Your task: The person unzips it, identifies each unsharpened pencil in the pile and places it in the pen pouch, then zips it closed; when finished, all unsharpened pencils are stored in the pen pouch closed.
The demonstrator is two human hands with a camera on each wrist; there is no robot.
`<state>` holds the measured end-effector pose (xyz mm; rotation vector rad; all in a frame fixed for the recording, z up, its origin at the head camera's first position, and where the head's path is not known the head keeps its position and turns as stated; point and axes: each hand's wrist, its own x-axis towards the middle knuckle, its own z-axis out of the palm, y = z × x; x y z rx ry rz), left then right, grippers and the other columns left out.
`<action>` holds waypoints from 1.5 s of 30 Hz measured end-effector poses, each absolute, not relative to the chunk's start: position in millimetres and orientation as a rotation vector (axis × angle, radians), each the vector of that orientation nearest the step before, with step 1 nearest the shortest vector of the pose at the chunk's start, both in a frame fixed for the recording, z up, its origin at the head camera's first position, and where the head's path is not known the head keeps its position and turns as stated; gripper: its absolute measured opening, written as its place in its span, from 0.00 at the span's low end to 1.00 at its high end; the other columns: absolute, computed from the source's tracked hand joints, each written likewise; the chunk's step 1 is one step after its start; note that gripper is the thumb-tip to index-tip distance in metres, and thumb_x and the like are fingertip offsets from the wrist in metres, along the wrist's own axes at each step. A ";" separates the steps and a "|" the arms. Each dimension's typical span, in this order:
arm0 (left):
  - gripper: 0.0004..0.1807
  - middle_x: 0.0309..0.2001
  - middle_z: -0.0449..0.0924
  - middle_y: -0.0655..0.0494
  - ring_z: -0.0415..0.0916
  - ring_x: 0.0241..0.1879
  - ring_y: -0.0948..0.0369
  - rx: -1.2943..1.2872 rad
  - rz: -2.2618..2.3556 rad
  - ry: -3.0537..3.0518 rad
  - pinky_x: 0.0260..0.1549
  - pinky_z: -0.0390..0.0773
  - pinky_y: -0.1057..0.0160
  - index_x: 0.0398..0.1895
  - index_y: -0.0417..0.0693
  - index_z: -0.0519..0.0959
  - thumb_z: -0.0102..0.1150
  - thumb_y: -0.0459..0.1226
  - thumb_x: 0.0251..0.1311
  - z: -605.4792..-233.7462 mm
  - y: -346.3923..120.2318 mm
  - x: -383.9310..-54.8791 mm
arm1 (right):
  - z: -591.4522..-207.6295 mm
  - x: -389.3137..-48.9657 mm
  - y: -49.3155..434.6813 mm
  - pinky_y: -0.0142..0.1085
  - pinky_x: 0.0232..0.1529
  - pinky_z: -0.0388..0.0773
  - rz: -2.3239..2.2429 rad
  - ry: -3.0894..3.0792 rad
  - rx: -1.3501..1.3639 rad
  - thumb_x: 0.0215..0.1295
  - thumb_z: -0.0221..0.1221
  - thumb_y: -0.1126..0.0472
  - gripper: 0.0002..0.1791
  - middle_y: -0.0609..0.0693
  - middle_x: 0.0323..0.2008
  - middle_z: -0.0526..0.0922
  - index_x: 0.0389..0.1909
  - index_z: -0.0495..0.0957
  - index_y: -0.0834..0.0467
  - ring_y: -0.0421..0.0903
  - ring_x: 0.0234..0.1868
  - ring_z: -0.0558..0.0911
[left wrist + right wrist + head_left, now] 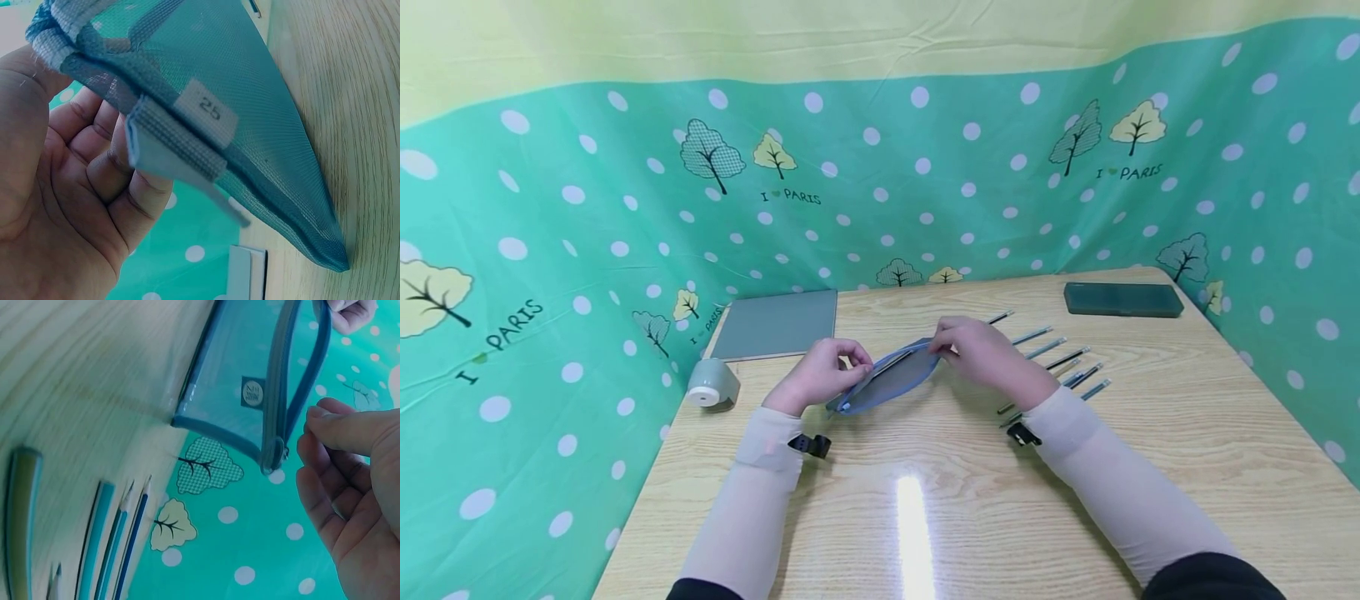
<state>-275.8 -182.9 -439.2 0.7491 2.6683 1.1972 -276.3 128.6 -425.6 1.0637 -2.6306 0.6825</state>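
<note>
A blue see-through mesh zip pouch [898,377] is held up over the table, its zipped mouth parted. At its left end my left hand [827,375] pinches the rim between thumb and fingers. A small white tag marked 25 [209,111] shows near that grip in the left wrist view. My right hand [977,354] pinches the rim at the other end, thumb against forefinger. In the right wrist view the zip [279,387] runs along the pouch's edge, with a slider at its corner. Several pencils [1063,360] lie to the right, partly hidden by my right arm.
A flat grey board-like thing [775,325] lies at the back left. In front of it stands a grey-green rounded device [713,382]. A dark green case [1122,300] lies at the back right. A green dotted curtain [880,167] hangs behind the wooden table [850,517].
</note>
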 end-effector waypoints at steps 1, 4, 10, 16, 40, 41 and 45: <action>0.06 0.34 0.82 0.58 0.78 0.29 0.55 0.746 1.197 2.670 0.26 0.78 0.61 0.39 0.45 0.88 0.65 0.38 0.71 -439.4 -183.1 -275.8 | -424.7 -276.2 130.3 0.36 0.38 0.81 0.683 -2.629 1.058 0.66 0.70 0.70 0.09 0.42 0.36 0.82 0.39 0.91 0.52 0.40 0.37 0.82; 0.07 0.34 0.82 0.58 0.77 0.27 0.57 0.741 1.192 2.675 0.25 0.78 0.62 0.40 0.44 0.88 0.65 0.38 0.71 -440.0 -183.5 -275.9 | -421.8 -275.4 136.1 0.36 0.37 0.80 0.694 -2.621 1.044 0.66 0.71 0.68 0.09 0.41 0.36 0.81 0.39 0.91 0.50 0.39 0.36 0.82; 0.08 0.34 0.82 0.58 0.76 0.24 0.60 0.727 1.185 2.678 0.24 0.78 0.62 0.40 0.44 0.88 0.65 0.39 0.72 -439.7 -183.8 -275.0 | -415.8 -273.4 151.1 0.38 0.34 0.79 0.707 -2.605 1.011 0.66 0.72 0.66 0.07 0.39 0.35 0.80 0.40 0.90 0.51 0.38 0.33 0.80; 0.08 0.34 0.82 0.58 0.76 0.24 0.60 0.720 1.193 2.669 0.24 0.78 0.62 0.40 0.43 0.87 0.65 0.38 0.71 -438.6 -184.1 -274.3 | -409.7 -271.1 166.6 0.39 0.35 0.79 0.700 -2.612 0.935 0.67 0.71 0.65 0.06 0.39 0.35 0.82 0.40 0.90 0.52 0.39 0.33 0.80; 0.08 0.33 0.82 0.59 0.76 0.25 0.60 0.753 1.199 2.671 0.24 0.77 0.63 0.40 0.43 0.88 0.65 0.39 0.71 -441.1 -185.8 -277.9 | -385.9 -271.7 244.1 0.52 0.46 0.78 0.761 -2.629 0.583 0.69 0.69 0.65 0.06 0.47 0.40 0.85 0.44 0.90 0.54 0.50 0.44 0.83; 0.09 0.33 0.82 0.59 0.75 0.25 0.60 0.753 1.202 2.668 0.24 0.77 0.63 0.40 0.42 0.88 0.65 0.39 0.71 -441.1 -185.9 -277.7 | -385.0 -271.4 246.2 0.52 0.46 0.79 0.759 -2.630 0.573 0.69 0.69 0.65 0.06 0.47 0.40 0.85 0.45 0.90 0.54 0.50 0.44 0.83; 0.08 0.33 0.82 0.58 0.74 0.22 0.61 0.745 1.214 2.663 0.22 0.76 0.63 0.40 0.43 0.87 0.65 0.39 0.71 -441.0 -186.4 -277.5 | -381.6 -271.2 255.3 0.50 0.43 0.79 0.762 -2.630 0.536 0.70 0.68 0.64 0.06 0.48 0.41 0.85 0.45 0.90 0.54 0.49 0.43 0.83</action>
